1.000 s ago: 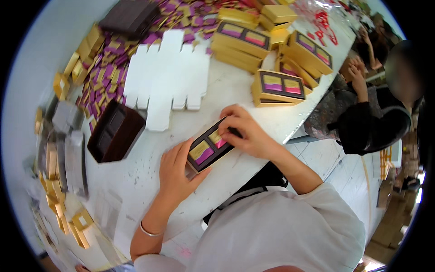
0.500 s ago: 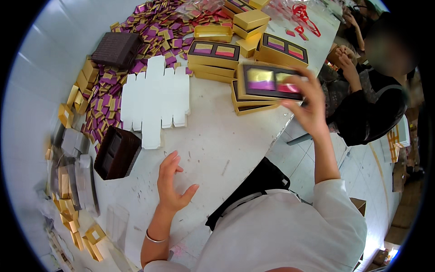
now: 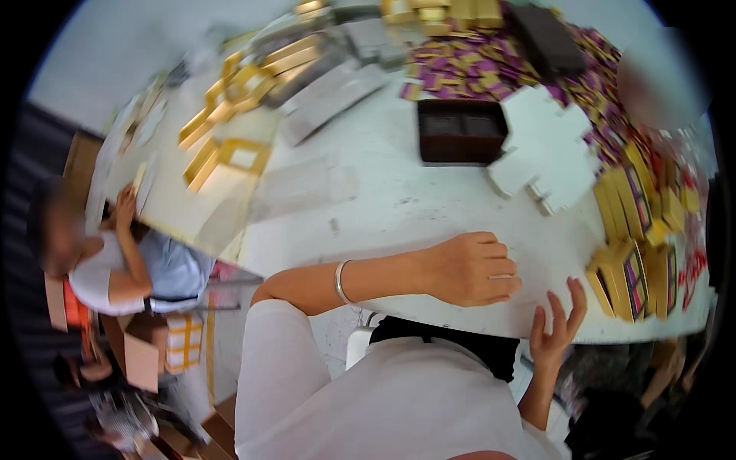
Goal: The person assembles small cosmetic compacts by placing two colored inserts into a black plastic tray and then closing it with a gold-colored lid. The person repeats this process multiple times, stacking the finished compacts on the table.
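Left hand (image 3: 469, 270) is resting on the white table (image 3: 383, 207) near its front edge, fingers curled loosely inward, knuckles up, gripping nothing that can be seen; a thin bracelet (image 3: 340, 282) is circling the wrist. Right hand (image 3: 558, 326) is hovering at the table's edge just right of the left one, palm open, fingers spread and pointing up, holding nothing. Both hands are lying well apart from the goods. Nearest to the right hand, a stack of gold boxes (image 3: 625, 277) with dark lids showing purple and yellow panels is standing on edge toward the right rim. Farther back, a dark brown tray (image 3: 460, 132) with two compartments is sitting beside a flat white die-cut cardboard sheet (image 3: 546, 149). Behind those, purple and gold packets (image 3: 491, 65) are lying scattered in a heap. Gold frame inserts (image 3: 222, 153) and grey flat pieces (image 3: 330, 96) are spreading across the far left of the table. Another person (image 3: 115, 261) is sitting at the table's left end, a hand raised to its edge.
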Motion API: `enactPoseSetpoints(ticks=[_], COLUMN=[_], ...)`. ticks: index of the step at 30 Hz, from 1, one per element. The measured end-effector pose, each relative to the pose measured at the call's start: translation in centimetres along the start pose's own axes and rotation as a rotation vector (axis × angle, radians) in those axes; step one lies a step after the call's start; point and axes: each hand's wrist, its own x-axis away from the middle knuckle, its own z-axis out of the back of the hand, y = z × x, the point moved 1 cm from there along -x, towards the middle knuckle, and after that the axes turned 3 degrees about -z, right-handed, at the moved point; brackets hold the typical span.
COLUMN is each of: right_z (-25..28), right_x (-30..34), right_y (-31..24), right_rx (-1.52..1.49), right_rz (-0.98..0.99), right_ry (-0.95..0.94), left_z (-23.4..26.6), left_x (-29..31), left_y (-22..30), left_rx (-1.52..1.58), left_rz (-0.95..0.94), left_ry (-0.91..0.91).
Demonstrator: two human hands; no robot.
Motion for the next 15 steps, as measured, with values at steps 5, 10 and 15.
enactPoseSetpoints(ticks=[5,10,15], right_z=[-1.7,-1.5,-1.7], right_x=[0.5,0.3,-0.2], right_y=[0.7,0.6,0.5], right_rx=[-0.156,-0.298,-0.326], right_rz=[-0.064,-0.243,-0.200], right_ry=[-0.141,-0.137,-0.174], left_z=[8.8,21.7,25.1], left_x=[3.9,13.7,25.0], left_y=[0.0,-1.0,-1.4], left_rx=[-0.423,-0.913,-1.000], left_rz=[0.236,1.022,1.190], left_ry=[0.226,0.220,-0.137])
